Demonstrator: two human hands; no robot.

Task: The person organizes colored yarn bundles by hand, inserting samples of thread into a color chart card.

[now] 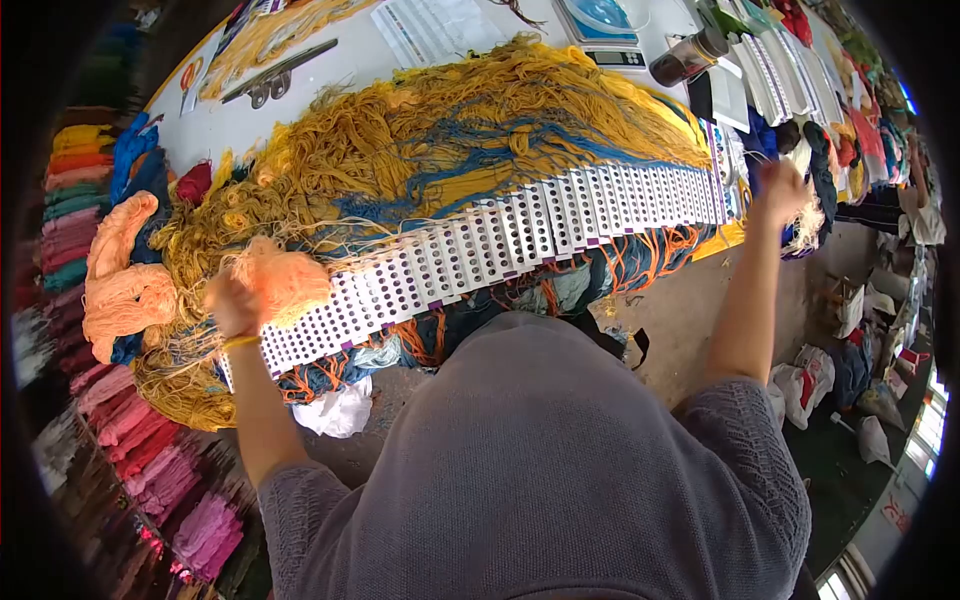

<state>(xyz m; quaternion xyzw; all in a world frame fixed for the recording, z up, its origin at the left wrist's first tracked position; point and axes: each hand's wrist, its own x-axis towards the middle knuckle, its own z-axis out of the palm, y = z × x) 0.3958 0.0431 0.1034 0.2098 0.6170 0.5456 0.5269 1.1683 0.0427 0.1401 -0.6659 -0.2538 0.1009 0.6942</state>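
My left hand (235, 305) is closed on a fluffy peach yarn bundle (285, 280), over the left end of a long row of white punched cards (480, 255). Each card has a column of round holes. My right hand (778, 192) is raised beyond the row's right end, its fingers closed and slightly blurred; what they hold cannot be made out. Cream yarn strands (806, 225) hang beside it. Behind the cards lies a wide heap of mustard yarn (430, 130) with blue strands through it. Orange and dark yarn (640, 262) hangs along the front.
Peach hanks (128, 300) lie at the left. On the white table (360, 85) are big scissors (278, 78), a printed sheet (425, 32), a scale (612, 55) and a dark bottle (690, 57). Coloured hanks (130, 420) line the left floor. Bags (803, 383) lie at right.
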